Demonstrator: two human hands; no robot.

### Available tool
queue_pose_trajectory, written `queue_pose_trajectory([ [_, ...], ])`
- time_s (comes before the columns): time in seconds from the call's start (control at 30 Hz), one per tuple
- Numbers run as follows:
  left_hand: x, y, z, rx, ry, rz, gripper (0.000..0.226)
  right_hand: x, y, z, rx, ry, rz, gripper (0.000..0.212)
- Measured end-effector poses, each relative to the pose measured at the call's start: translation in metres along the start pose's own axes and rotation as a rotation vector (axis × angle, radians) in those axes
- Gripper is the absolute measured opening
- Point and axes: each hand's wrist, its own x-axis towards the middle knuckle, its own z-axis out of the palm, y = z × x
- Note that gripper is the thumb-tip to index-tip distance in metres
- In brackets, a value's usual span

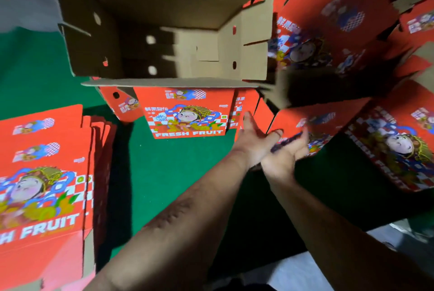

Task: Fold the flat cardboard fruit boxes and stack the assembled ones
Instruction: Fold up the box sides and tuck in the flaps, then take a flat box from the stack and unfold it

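An assembled box (150,8) with its brown inside facing me rests on top of a red "FRESH FRUIT" box (187,114) at the centre. A stack of flat red boxes (42,185) lies at the left. My left hand (252,142) and my right hand (285,156) reach forward side by side, just right of and below the stacked boxes. Both hands have spread fingers and hold nothing. They touch each other at the wrists, in front of a tilted red box (328,116).
Several assembled red boxes (333,15) lie tumbled in a heap at the right, one (399,149) close to my right arm. Green surface (164,185) shows between the flat stack and my arms. A pale floor edge (293,272) lies at the bottom right.
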Motion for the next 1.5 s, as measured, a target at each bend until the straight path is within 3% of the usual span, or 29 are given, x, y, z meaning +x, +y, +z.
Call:
queue_pose_trajectory([
  [0.07,-0.001,-0.003,-0.004,0.121,-0.043,0.006,0.136,0.01,0.002,-0.01,-0.093,0.023,0.033,0.119],
  [0.17,0.002,0.001,0.001,0.075,-0.154,0.017,0.145,0.035,0.013,-0.035,-0.317,-0.011,-0.296,0.121],
  [0.23,0.003,0.004,0.012,0.068,-0.076,0.02,0.129,0.045,0.014,-0.047,-0.466,-0.202,-0.48,0.131],
  [0.3,0.007,-0.001,0.018,0.099,0.05,0.056,0.097,0.042,0.006,-0.044,-0.494,-0.308,-0.465,0.112],
  [0.37,0.001,-0.011,0.022,0.134,0.144,0.139,0.071,0.033,-0.004,-0.033,-0.474,-0.271,-0.472,0.077],
  [0.43,-0.006,-0.014,0.025,0.098,0.165,0.198,0.061,0.022,-0.007,-0.026,-0.527,-0.198,-0.554,0.053],
  [0.6,-0.003,0.002,0.029,0.05,-0.107,0.291,0.08,0.042,0.004,-0.044,-0.629,-0.06,-0.542,0.075],
  [0.63,-0.001,0.003,0.03,0.046,-0.166,0.24,0.086,0.061,0.01,-0.051,-0.681,-0.074,-0.492,0.08],
  [0.7,0.0,-0.002,0.031,0.046,-0.188,0.142,0.089,0.1,0.02,-0.066,-0.772,-0.14,-0.202,0.079],
  [0.8,-0.009,-0.024,0.019,0.01,-0.063,0.022,0.069,0.104,0.02,-0.064,-0.588,-0.15,0.16,0.066],
  [0.87,-0.019,-0.044,0.002,-0.021,0.015,-0.029,0.056,0.064,0.013,-0.038,-0.459,-0.159,0.189,0.07],
  [0.93,-0.031,-0.064,-0.024,-0.039,0.14,-0.026,0.044,0.009,0.014,-0.002,-0.366,-0.142,0.143,0.092],
  [1.0,-0.049,-0.082,-0.058,-0.071,0.28,0.0,0.038,-0.05,0.011,0.04,-0.21,-0.211,0.189,0.1],
  [1.07,-0.072,-0.099,-0.094,-0.07,0.393,0.009,0.035,-0.103,0.007,0.083,-0.034,-0.413,0.26,0.085],
  [1.13,-0.095,-0.115,-0.128,-0.049,0.489,0.026,0.031,-0.149,-0.002,0.118,0.108,-0.632,0.386,0.056],
  [1.2,-0.124,-0.127,-0.168,-0.026,0.619,0.088,0.029,-0.185,-0.011,0.144,0.034,-0.771,0.312,0.038],
  [1.3,-0.178,-0.163,-0.244,0.208,0.927,0.162,0.038,-0.226,-0.019,0.177,-0.132,-0.961,0.224,0.049],
  [1.37,-0.214,-0.194,-0.296,0.485,1.044,-0.098,0.048,-0.248,-0.029,0.194,-0.171,-1.031,0.251,0.057],
  [1.43,-0.242,-0.221,-0.323,0.59,0.876,-0.49,0.052,-0.267,-0.036,0.207,-0.127,-1.084,0.346,0.067],
  [1.5,-0.257,-0.241,-0.32,0.768,0.643,-0.547,0.058,-0.283,-0.038,0.218,-0.101,-1.085,0.433,0.076],
])
